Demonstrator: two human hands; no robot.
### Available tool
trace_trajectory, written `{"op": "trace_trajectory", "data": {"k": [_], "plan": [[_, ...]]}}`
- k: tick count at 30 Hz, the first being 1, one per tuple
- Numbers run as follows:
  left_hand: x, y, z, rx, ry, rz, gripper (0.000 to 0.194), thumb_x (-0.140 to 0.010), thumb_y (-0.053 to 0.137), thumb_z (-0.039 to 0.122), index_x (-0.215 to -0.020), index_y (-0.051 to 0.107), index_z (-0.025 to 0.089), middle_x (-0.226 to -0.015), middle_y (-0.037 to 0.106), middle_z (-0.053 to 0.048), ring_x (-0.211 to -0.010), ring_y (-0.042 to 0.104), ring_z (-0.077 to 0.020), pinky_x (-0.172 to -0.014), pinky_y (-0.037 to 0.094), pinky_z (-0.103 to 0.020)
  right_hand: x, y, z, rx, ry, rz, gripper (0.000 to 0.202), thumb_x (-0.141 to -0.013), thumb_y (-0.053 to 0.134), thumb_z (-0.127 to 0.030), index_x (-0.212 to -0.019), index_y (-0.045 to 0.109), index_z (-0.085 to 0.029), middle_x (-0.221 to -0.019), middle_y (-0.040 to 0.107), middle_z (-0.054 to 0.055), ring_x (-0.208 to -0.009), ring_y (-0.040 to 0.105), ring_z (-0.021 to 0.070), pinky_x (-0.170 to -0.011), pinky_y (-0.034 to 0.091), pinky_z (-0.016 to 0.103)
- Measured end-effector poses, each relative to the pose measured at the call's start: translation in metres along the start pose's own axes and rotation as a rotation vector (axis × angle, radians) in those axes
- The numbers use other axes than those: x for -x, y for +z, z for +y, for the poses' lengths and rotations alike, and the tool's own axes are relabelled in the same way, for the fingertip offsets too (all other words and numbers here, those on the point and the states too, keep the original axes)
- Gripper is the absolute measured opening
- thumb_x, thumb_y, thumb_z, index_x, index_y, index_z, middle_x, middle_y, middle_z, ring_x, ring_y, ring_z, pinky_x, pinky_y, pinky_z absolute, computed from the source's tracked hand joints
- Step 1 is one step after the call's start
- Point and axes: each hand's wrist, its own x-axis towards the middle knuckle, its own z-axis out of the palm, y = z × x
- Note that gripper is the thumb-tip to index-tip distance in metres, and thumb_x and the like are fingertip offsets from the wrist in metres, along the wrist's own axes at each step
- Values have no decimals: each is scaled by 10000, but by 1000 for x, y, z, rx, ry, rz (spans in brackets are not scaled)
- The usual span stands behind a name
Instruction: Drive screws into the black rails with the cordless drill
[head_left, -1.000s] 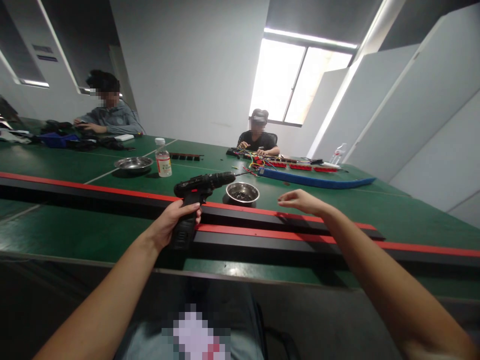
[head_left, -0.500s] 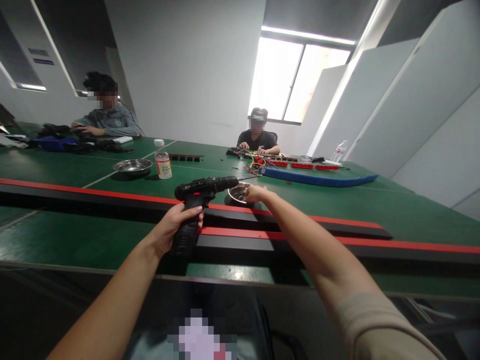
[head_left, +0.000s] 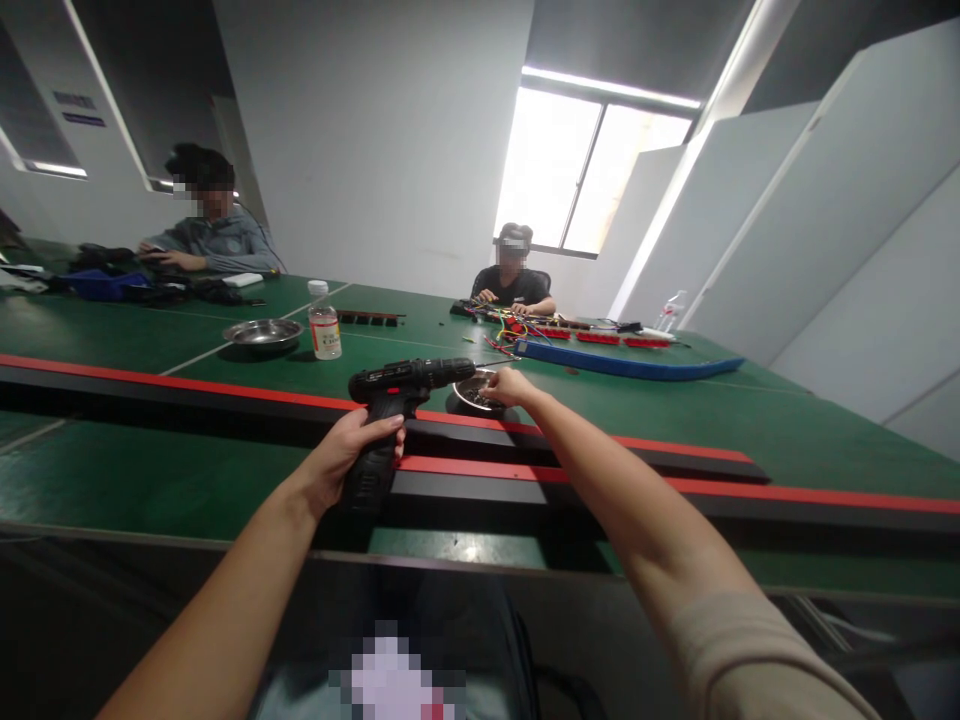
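Left of sm. bowl (head_left: 470, 403): drill (head_left: 394, 378), L hand (head_left: 349, 452) wrapped round it. R hand (head_left: 513, 386) at bowl, fingers bunched, can't tell if holding any pcs (head_left: 475, 394). Risk: R hand bumps bowl, pcs spill.

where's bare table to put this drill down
Green table is bare right of the right hand, between blue strip and rear red-topped bar, and left of the left hand, nearer than that bar. Crowded at the small bowl, beside the drill.
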Motion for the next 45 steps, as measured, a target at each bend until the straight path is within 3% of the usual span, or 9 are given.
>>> {"op": "trace_trajectory", "data": {"k": [3,8,13,17,20,27,37,45], "plan": [[2,1,1,-10,-4,8,277,-770,815,320,-870,652,119,-748,670,-56,-610,654,-141,-543,534,-217,5,-2,-4,-7,8,4,242,-732,807,-381,-694,701,-167,-564,599,11,-602,560,141,-593,425,242],[3,0,0,1,-2,-9,271,-764,816,316,-856,656,117,-775,661,-56,-641,657,-144,-562,540,-216,28,-7,-4,-226,-71,106,368,-828,702,-497,-716,698,-147,-600,598,22,-557,507,131,-542,376,255],[5,-2,0,-19,-9,-30,267,-760,817,307,-871,658,124,-781,660,-52,-657,651,-147,-550,529,-204,81,-8,8,-513,-95,241,513,-836,628,-655,-722,660,-156,-696,631,43,-618,539,143,-584,408,261],[5,-5,-2,-73,-14,-49,269,-736,827,294,-877,670,128,-803,669,-62,-665,644,-150,-541,523,-201,128,-3,20,-729,-8,308,577,-773,640,-746,-741,626,-170,-702,610,31,-582,500,127,-554,395,259],[4,-7,-4,-130,4,-88,265,-736,824,301,-880,677,136,-810,664,-65,-667,637,-157,-536,523,-214,148,3,24,-820,44,365,578,-749,654,-758,-701,576,-187,-652,556,11,-550,454,118,-524,366,258],[3,-15,-10,-297,42,-136,280,-760,804,351,-907,677,150,-830,680,-75,-691,650,-182,-589,539,-260,154,10,24,-855,10,406,532,-811,622,-705,-651,496,-213,-586,476,-19,-534,416,122,-538,336,271],[1,-18,-12,-353,24,-131,325,-757,789,397,-927,654,154,-837,697,-59,-707,663,-198,-617,538,-285,153,13,27,-881,-76,327,498,-840,642,-657,-665,547,-201,-609,518,-12,-583,466,136,-610,364,281],[1,-16,-12,-350,20,-137,346,-742,801,396,-944,650,159,-851,693,-65,-704,659,-201,-614,544,-299,152,14,28,-863,-61,321,492,-854,626,-653,-670,559,-202,-613,530,-7,-585,478,142,-611,374,287]]}}
